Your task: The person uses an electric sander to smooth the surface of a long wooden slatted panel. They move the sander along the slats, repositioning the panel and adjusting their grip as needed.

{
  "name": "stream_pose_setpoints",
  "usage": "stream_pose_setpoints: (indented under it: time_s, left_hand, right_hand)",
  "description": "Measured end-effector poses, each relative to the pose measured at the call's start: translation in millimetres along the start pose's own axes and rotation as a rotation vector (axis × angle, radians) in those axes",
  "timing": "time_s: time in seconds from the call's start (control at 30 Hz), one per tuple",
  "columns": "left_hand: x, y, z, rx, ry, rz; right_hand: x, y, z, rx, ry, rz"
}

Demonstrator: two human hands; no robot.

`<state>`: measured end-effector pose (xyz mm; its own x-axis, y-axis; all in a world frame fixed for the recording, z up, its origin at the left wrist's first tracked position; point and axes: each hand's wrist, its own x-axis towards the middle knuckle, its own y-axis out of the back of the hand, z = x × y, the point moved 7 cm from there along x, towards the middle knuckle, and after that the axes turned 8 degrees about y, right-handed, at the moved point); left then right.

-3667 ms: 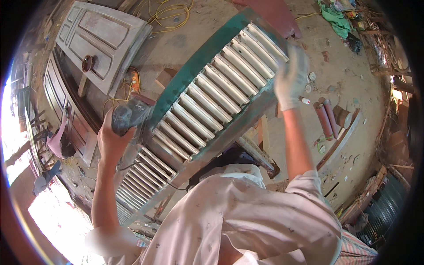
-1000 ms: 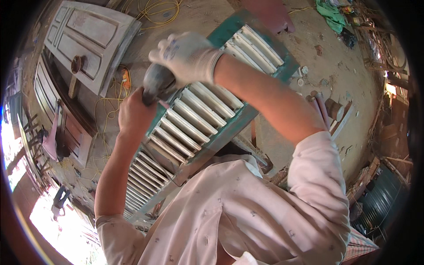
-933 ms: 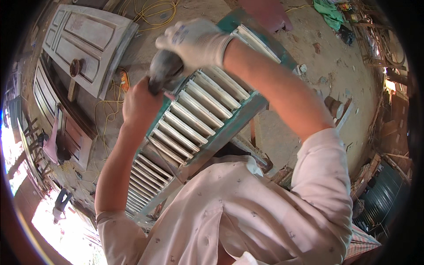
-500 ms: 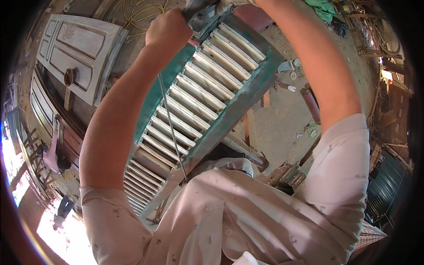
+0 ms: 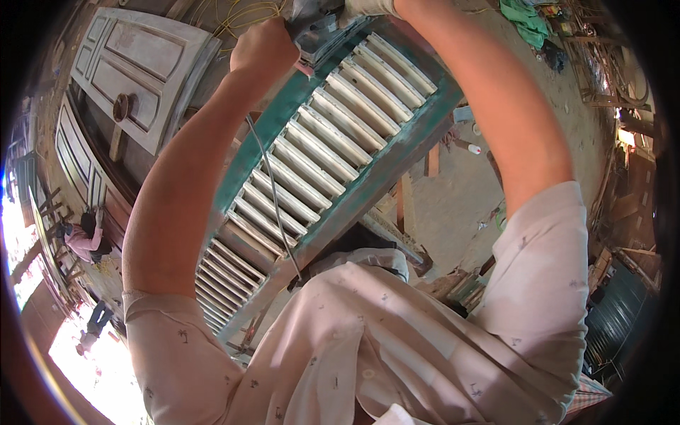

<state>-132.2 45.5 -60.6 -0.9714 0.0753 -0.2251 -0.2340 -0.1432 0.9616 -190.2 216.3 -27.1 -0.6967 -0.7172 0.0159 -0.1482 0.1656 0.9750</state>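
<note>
A pale pink short-sleeved shirt (image 5: 397, 340) with tiny dark motifs.

Both hands (image 5: 263, 48) press a sander (image 5: 320, 32) on the louvred shutter (image 5: 333, 134)

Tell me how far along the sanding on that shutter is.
Done: most slats look pale and bare across the louvred shutter. In hand: left hand and gloved right hand press a power sander at its far end. Left: the frame's green paint.

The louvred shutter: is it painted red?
No, the louvred shutter has a worn green frame and pale whitish slats, with both hands holding a sander at its far end.
</note>
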Motion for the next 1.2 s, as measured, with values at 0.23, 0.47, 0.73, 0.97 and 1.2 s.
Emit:
stream_pose_setpoints:
  time_s: [0.23,0.47,0.73,0.97,1.2]
  left_hand:
    - [-28.9,-0.1,-29.9,0.004,-0.003,-0.042]
    - [-56.1,-3.0,-77.7,-0.036,-0.004,-0.029]
    - [-105.5,-3.3,-147.0,-0.047,-0.013,-0.022]
    - [-159.6,-6.7,-207.1,-0.007,0.030,-0.054]
    - [-227.6,-1.9,-268.1,-0.024,0.194,-0.158]
  right_hand:
    - [-0.6,0.3,-50.1,0.028,-0.059,-0.031]
    - [2.2,-5.6,-98.8,0.077,-0.103,-0.025]
    - [15.5,-37.8,-172.8,0.020,-0.068,-0.054]
    - [26.4,-55.8,-244.3,-0.030,0.013,-0.009]
    - [45.3,-75.6,-325.9,0.071,0.138,-0.014]
